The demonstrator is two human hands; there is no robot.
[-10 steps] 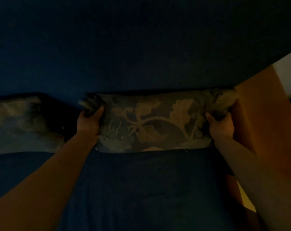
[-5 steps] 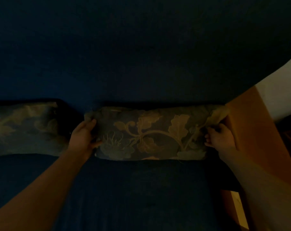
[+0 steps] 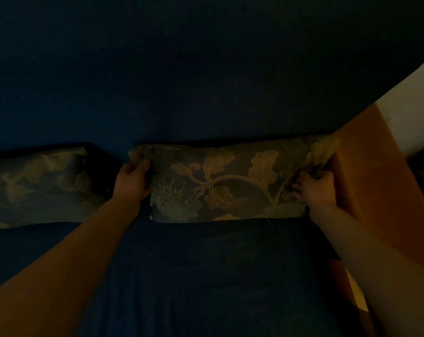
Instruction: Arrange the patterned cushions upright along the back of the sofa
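Observation:
The scene is very dim. A dark cushion with a pale leaf-and-flower pattern (image 3: 228,183) stands upright against the back of the dark blue sofa (image 3: 206,81), at the right end of the seat. My left hand (image 3: 133,181) grips its left edge near the upper corner. My right hand (image 3: 314,188) pinches its right edge, close to the orange-brown armrest (image 3: 366,171). A second patterned cushion (image 3: 38,186) leans against the sofa back further left, with a gap between the two.
The blue seat (image 3: 194,276) stretches in front of the cushions. The armrest bounds the sofa on the right. A pale wall (image 3: 412,98) shows at the upper right.
The cushion has settled lower and straighter against the sofa back. Both hands have shifted a little on its edges; the left hand now holds the upper left corner.

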